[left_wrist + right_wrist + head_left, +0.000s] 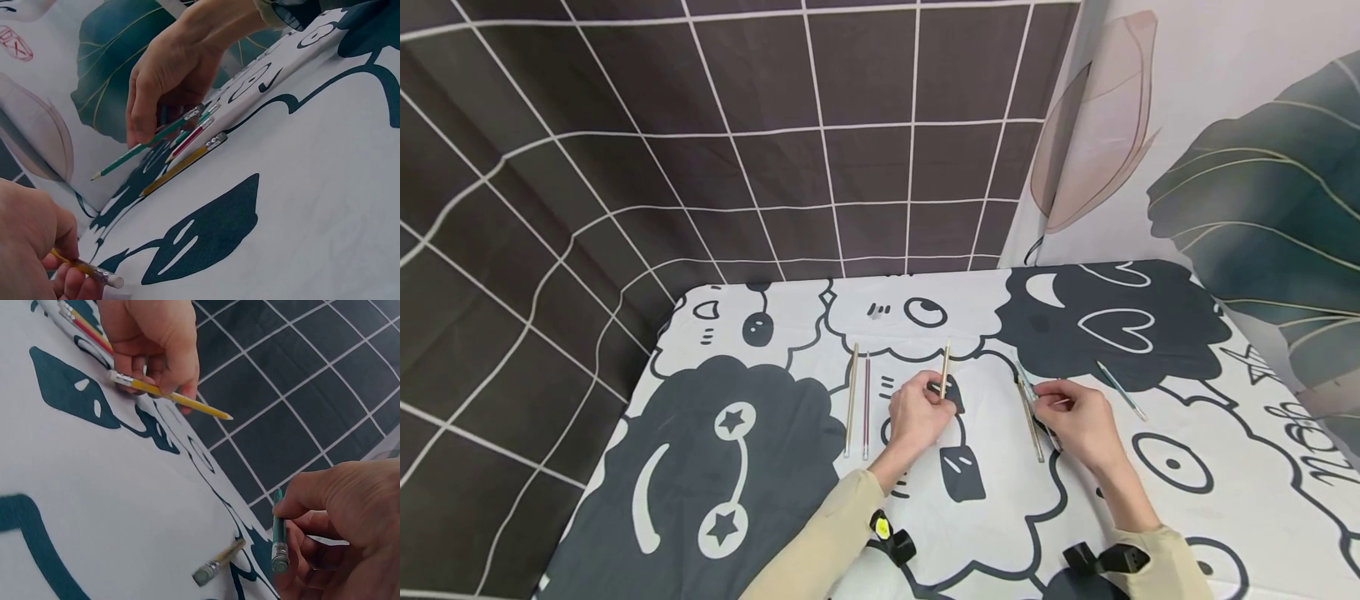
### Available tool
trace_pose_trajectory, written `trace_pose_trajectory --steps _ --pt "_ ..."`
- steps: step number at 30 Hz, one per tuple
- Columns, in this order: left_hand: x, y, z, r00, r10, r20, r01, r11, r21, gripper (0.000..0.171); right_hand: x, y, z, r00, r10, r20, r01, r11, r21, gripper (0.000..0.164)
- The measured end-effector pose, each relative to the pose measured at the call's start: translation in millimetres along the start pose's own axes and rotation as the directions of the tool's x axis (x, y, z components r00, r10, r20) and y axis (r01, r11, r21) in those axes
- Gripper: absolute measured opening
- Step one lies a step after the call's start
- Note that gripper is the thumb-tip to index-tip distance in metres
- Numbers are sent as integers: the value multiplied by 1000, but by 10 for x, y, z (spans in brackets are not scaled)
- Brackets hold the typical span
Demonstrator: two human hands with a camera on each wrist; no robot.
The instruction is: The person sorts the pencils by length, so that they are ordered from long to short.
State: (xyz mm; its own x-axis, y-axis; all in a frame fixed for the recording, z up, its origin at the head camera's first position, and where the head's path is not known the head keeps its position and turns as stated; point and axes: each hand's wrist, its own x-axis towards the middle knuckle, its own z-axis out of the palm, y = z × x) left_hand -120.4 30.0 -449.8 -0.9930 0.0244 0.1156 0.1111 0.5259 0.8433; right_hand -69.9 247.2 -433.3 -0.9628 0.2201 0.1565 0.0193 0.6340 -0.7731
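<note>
My left hand (919,414) pinches a yellow pencil (181,400) between thumb and fingers; its white eraser end (112,280) points back toward me. A green pencil (134,151) is pinched in my right hand (1081,423), its metal ferrule and eraser facing me. Close beside that hand, another yellow pencil (1032,423) lies on the cloth, and a red pencil (189,140) lies alongside it, partly covered by the hand in the head view. To the left of my left hand, a yellow pencil (851,400) and a purplish-red pencil (867,408) lie side by side.
A second green pencil (1122,390) lies slanted to the right of my right hand. The table is covered by a cloth (1000,533) with black-and-white cartoon figures. Behind it hangs a dark grid-patterned curtain (865,167), with a leaf-print wall hanging (1240,192) at the right.
</note>
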Motion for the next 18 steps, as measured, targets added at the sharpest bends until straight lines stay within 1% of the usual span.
trace_pose_trajectory --steps 6,11,18 --pt "7 -5 -76 996 -81 23 81 996 -24 34 14 -42 86 1000 -19 17 18 998 57 19" --pt "9 -7 -140 995 -91 41 93 995 -36 33 14 -71 150 1000 -20 21 17 992 122 20" --pt "8 -18 -220 992 -121 41 122 992 -40 34 9 -134 206 998 24 59 -33 988 153 22"
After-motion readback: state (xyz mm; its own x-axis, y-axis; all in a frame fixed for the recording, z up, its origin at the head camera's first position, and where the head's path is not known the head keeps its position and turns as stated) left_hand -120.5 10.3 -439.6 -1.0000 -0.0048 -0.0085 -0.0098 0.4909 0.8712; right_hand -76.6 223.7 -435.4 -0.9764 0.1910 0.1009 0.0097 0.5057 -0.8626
